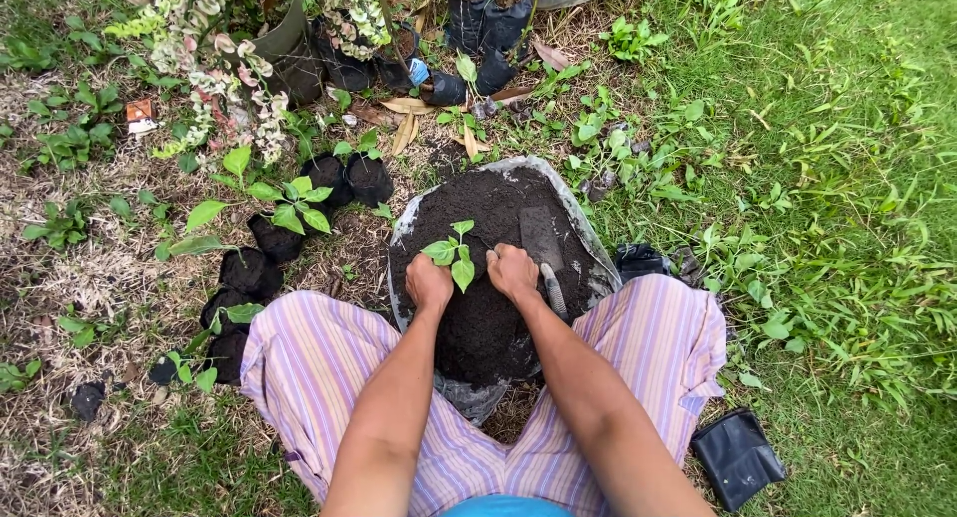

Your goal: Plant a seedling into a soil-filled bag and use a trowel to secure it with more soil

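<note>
Knees: striped trousers [319, 357] fill the lower middle of the frame, legs spread around a sack.
Sack: a grey sack [583, 228] lies open at centre, full of dark soil [478, 328].
Left hand [429, 283]: curled shut, knuckles in the soil just left of the seedling; whether it grips anything I cannot tell.
Right hand [512, 270]: closed likewise, just right of the stem.
Seedling [454, 250]: upright between both hands, centre frame.
Doing it well: press evenly from both sides, keeping the stem upright and uncrushed.
Trowel [544, 248]: resting on soil beside the right hand.
Farther: black nursery bags [249, 273] with plants, upper left.
</note>
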